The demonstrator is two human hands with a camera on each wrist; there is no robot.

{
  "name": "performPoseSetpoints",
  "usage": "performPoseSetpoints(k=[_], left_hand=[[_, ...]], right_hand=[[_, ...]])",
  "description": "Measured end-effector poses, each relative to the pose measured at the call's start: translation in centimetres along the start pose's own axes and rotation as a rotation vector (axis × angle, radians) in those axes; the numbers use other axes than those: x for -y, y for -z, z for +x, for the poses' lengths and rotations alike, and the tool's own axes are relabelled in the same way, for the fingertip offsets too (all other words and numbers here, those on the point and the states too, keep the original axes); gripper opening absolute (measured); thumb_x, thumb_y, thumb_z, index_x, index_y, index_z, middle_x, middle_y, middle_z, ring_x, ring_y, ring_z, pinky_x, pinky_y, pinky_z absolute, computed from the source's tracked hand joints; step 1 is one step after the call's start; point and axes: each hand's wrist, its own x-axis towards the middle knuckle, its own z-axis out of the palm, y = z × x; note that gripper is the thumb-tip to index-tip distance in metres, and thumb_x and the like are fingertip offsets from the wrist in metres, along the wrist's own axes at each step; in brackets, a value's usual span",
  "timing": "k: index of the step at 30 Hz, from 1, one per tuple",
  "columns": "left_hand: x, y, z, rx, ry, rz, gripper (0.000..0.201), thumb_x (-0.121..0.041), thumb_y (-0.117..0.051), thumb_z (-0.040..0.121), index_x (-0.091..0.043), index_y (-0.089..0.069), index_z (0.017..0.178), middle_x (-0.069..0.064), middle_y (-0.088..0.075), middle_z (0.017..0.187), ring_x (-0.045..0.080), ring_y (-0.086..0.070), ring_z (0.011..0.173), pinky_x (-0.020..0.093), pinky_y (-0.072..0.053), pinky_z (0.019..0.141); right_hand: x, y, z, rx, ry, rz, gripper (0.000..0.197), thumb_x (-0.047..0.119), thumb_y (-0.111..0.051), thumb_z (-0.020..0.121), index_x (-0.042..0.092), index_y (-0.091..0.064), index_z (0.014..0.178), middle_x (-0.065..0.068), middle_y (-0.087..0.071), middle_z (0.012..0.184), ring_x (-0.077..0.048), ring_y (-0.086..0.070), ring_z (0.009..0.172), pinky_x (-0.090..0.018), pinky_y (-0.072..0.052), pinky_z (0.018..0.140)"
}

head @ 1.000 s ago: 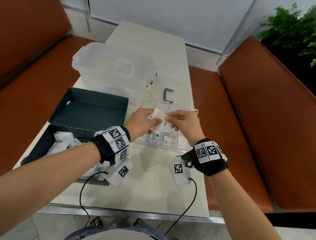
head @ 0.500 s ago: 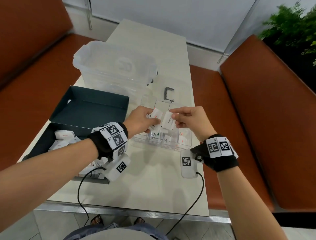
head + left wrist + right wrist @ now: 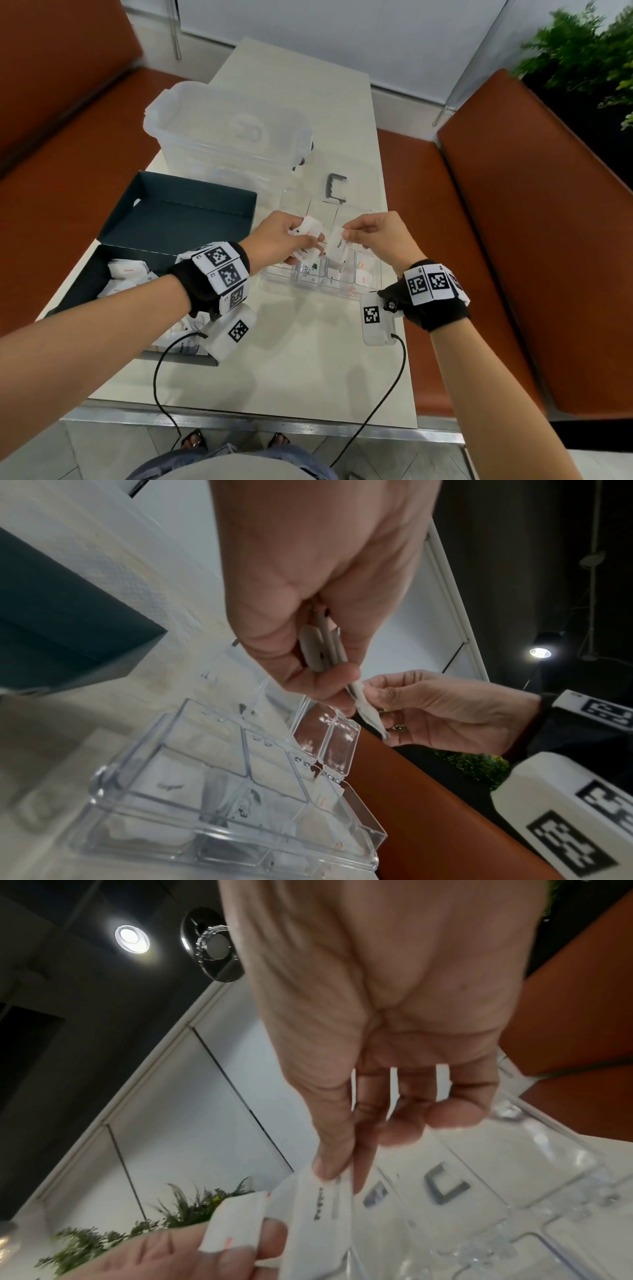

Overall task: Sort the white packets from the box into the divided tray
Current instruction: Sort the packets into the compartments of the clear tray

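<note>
My left hand [image 3: 301,240] grips a small bunch of white packets [image 3: 310,226] above the clear divided tray [image 3: 310,290]. My right hand [image 3: 346,234] pinches a single white packet [image 3: 337,245] by its top edge between thumb and forefinger, and it hangs over the tray's middle compartments. In the right wrist view that packet [image 3: 322,1204] shows dark print beside the left hand's bunch [image 3: 236,1221]. The left wrist view shows the bunch [image 3: 322,647] edge-on and the tray [image 3: 113,785] below. Some compartments hold packets. The dark box [image 3: 137,253] at left holds more packets [image 3: 125,272].
A large clear plastic tub [image 3: 226,133] stands behind the box. A grey clip-shaped handle [image 3: 335,188] lies on a clear lid just beyond the tray. Orange benches run along both sides of the pale table [image 3: 291,370]. Cables hang from both wrists.
My right hand has drawn one packet out of the bunch in my left hand and moved it slightly right, above the tray. The left hand keeps the remaining packets.
</note>
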Motion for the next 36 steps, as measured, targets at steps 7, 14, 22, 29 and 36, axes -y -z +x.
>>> performPoseSetpoints(k=[7, 14, 22, 29, 36], left_hand=[[0.4, 0.7, 0.1, -0.02, 0.03, -0.036, 0.019, -0.012, -0.063, 0.093, -0.005, -0.07, 0.109, 0.006, -0.075, 0.096, -0.001, -0.066, 0.066, 0.017, -0.048, 0.052], [0.6, 0.7, 0.1, -0.015, 0.038, -0.067, 0.017, -0.011, -0.062, 0.093, -0.007, -0.07, 0.108, 0.003, -0.076, 0.093, 0.003, -0.069, 0.068, 0.016, -0.047, 0.049], [0.9, 0.8, 0.3, -0.026, 0.05, -0.092, 0.017, -0.011, -0.063, 0.092, -0.008, -0.071, 0.106, 0.003, -0.076, 0.092, 0.004, -0.069, 0.07, 0.017, -0.048, 0.049], [0.6, 0.7, 0.4, -0.011, 0.08, -0.158, 0.017, -0.013, -0.064, 0.092, -0.008, -0.07, 0.108, 0.005, -0.076, 0.096, 0.003, -0.068, 0.071, 0.018, -0.05, 0.054], [-0.1, 0.2, -0.1, 0.108, 0.046, -0.121, 0.026, -0.017, -0.066, 0.091, -0.008, -0.064, 0.115, 0.003, -0.076, 0.099, 0.008, -0.068, 0.082, 0.016, -0.051, 0.056]], right_hand=[[-2.6, -2.8, 1.2, -0.049, -0.177, -0.458, 0.013, 0.02, -0.063, 0.09, 0.02, -0.074, 0.097, -0.002, -0.072, 0.101, -0.022, -0.064, 0.097, -0.041, -0.047, 0.095], [-4.2, -6.1, 1.7, -0.003, -0.197, -0.844, 0.018, 0.024, -0.054, 0.091, 0.027, -0.07, 0.098, 0.004, -0.07, 0.096, -0.023, -0.059, 0.099, -0.043, -0.027, 0.095], [-5.0, -6.9, 2.3, 0.133, -0.108, -1.183, 0.023, 0.033, -0.051, 0.092, 0.033, -0.065, 0.111, 0.005, -0.065, 0.108, -0.024, -0.048, 0.112, -0.05, -0.023, 0.101], [-4.4, -6.0, 1.6, 0.101, -0.065, -1.113, 0.025, 0.03, -0.051, 0.094, 0.034, -0.065, 0.114, 0.007, -0.067, 0.107, -0.022, -0.05, 0.109, -0.048, -0.023, 0.1], [0.9, -3.3, -0.6, -0.201, 0.14, -0.179, 0.02, 0.034, -0.056, 0.094, 0.026, -0.071, 0.105, 0.013, -0.069, 0.091, -0.006, -0.064, 0.091, -0.02, -0.042, 0.08]])
